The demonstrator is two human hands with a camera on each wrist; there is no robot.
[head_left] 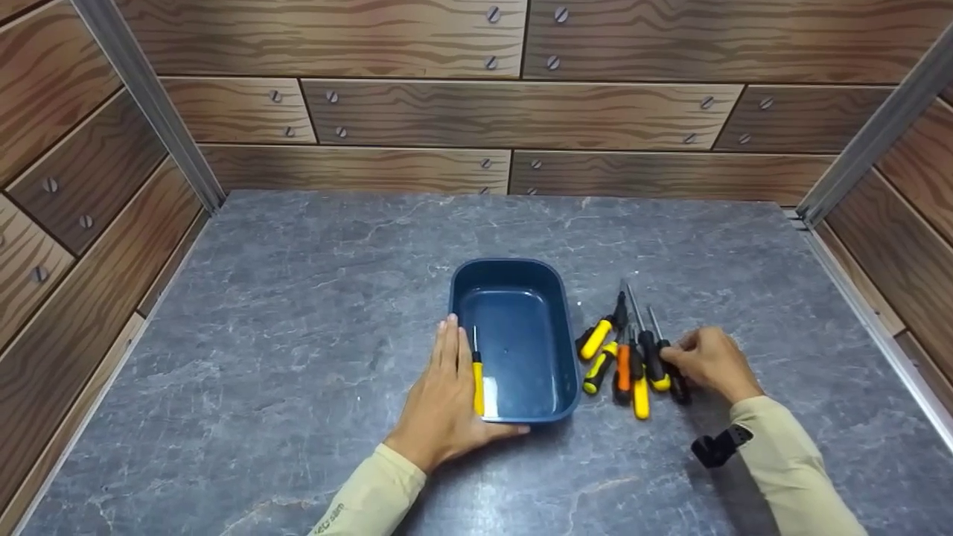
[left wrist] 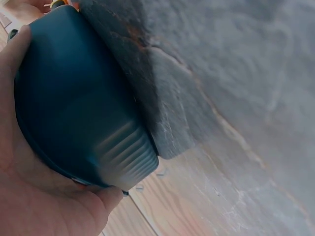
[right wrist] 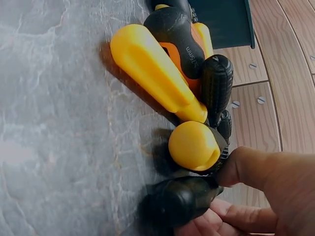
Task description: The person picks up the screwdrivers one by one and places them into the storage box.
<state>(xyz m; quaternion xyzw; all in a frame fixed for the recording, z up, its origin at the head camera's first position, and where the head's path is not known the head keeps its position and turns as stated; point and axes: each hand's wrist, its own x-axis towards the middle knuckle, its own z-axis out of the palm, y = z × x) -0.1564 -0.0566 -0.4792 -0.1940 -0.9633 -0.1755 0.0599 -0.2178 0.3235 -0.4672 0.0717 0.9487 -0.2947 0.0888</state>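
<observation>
A deep blue plastic bin (head_left: 514,350) stands on the table, with one yellow-and-black screwdriver (head_left: 478,383) lying along its left inner side. My left hand (head_left: 445,394) rests against the bin's near left corner, fingers straight along the left wall and thumb along the near wall. To the bin's right lies a pile of screwdrivers (head_left: 624,361) with yellow, orange and black handles. At the pile's right edge my right hand (head_left: 713,362) pinches a black-handled screwdriver (right wrist: 182,199) between thumb and fingers. Beside it is the yellow end of another screwdriver handle (right wrist: 194,146).
The grey marbled table (head_left: 313,298) is bounded by wood-print panels (head_left: 417,112) at the back and both sides. Metal posts (head_left: 149,97) rise at the back corners. A black strap device (head_left: 721,445) sits on the right wrist.
</observation>
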